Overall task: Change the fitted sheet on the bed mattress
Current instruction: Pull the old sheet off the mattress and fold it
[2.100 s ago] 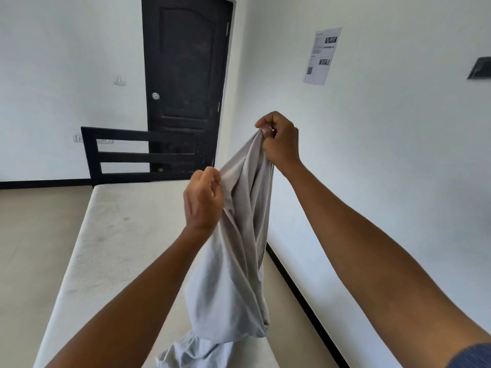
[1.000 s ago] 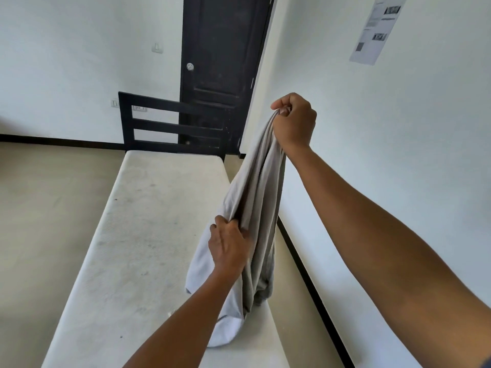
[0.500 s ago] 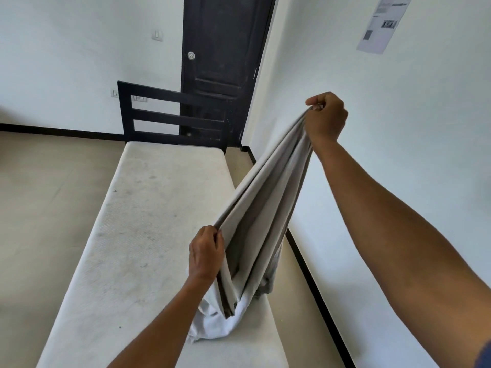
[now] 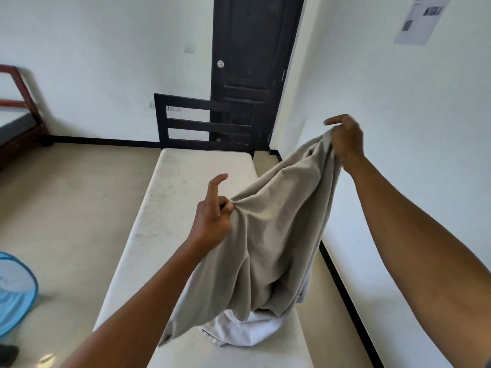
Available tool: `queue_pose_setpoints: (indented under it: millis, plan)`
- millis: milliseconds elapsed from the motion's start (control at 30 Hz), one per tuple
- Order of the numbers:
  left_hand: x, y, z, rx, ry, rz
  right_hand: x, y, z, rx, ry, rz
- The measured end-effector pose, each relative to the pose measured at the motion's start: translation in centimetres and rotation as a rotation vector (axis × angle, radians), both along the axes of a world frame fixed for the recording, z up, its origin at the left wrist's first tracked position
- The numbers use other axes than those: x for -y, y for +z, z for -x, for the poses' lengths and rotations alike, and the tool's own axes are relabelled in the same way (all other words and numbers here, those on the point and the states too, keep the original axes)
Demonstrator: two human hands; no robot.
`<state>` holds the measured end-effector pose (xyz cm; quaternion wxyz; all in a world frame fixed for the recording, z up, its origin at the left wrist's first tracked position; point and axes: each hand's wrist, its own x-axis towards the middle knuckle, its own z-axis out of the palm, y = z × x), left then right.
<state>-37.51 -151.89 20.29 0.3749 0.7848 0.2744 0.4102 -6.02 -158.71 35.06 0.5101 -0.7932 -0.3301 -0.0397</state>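
The left hand point(image 4: 211, 221) pinched the sheet point(image 4: 271, 235), forefinger straight; the right hand point(image 4: 345, 140) gripped its higher edge above the mattress point(image 4: 170, 197).

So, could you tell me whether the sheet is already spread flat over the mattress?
No, the sheet hangs bunched from the left hand and the right hand, over the bare mattress.

walls point(image 4: 93, 49) white | door point(image 4: 252, 49) black (shut) | floor point(image 4: 66, 195) beige | blue mesh basket point(image 4: 16, 288) at left
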Motion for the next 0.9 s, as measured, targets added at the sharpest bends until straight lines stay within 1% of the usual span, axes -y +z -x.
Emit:
queue_pose_setpoints:
  millis: [67, 100, 133, 167, 200, 233, 267, 367, 433, 500, 567, 633, 700, 767, 833, 900]
  plan:
    - [-0.8, 1.5, -0.8, -0.063, -0.063, -0.020, -0.3, -0.9, 3.3, 0.001, 0.364, 0.118]
    - [-0.9, 2.1, -1.2, -0.093, -0.107, -0.027, -0.4, -1.8, 5.2, -0.019, 0.584, 0.213]
    - [-1.1, 2.5, -1.6, -0.115, -0.153, -0.031, -0.3, -2.8, 7.0, -0.006, 0.757, 0.346]
    - [-1.2, 2.8, -1.9, -0.129, -0.199, -0.037, -0.1, -3.7, 8.8, 0.050, 0.892, 0.515]
    - [-1.4, 3.0, -2.1, -0.136, -0.237, -0.051, 0.1, -4.7, 10.3, 0.124, 0.979, 0.681]
    - [-1.6, 3.1, -2.2, -0.141, -0.271, -0.071, 0.1, -5.8, 11.2, 0.189, 1.016, 0.795]
    - [-1.8, 3.2, -2.2, -0.146, -0.299, -0.094, 0.0, -6.7, 11.5, 0.235, 1.004, 0.850]
    - [-2.1, 3.0, -1.9, -0.159, -0.345, -0.154, 0.0, -7.4, 11.6, 0.290, 0.938, 0.856]
    - [-2.3, 2.6, -1.5, -0.153, -0.314, -0.152, 0.1, -6.9, 11.5, 0.335, 0.883, 0.795]
    - [-3.0, 2.2, -0.8, -0.160, -0.282, -0.107, 0.1, -5.9, 11.3, 0.430, 0.797, 0.702]
    - [-4.0, 1.5, 0.3, -0.235, -0.256, -0.076, 0.2, -4.9, 10.6, 0.524, 0.663, 0.602]
    - [-4.9, 0.4, 1.4, -0.303, -0.160, -0.128, 0.4, -3.6, 9.8, 0.574, 0.514, 0.515]
    - [-5.6, -1.0, 2.0, -0.316, -0.051, -0.137, 0.4, -2.1, 9.0, 0.578, 0.404, 0.439]
    - [-5.6, -1.3, 2.4, -0.271, 0.013, -0.130, 0.2, -0.9, 8.4, 0.574, 0.311, 0.394]
    - [-5.3, -1.3, 2.2, -0.214, 0.042, -0.152, -0.2, 0.0, 7.6, 0.569, 0.251, 0.359]
    - [-5.3, -1.1, 2.2, -0.181, 0.014, -0.162, -0.3, 0.4, 7.2, 0.542, 0.218, 0.369]
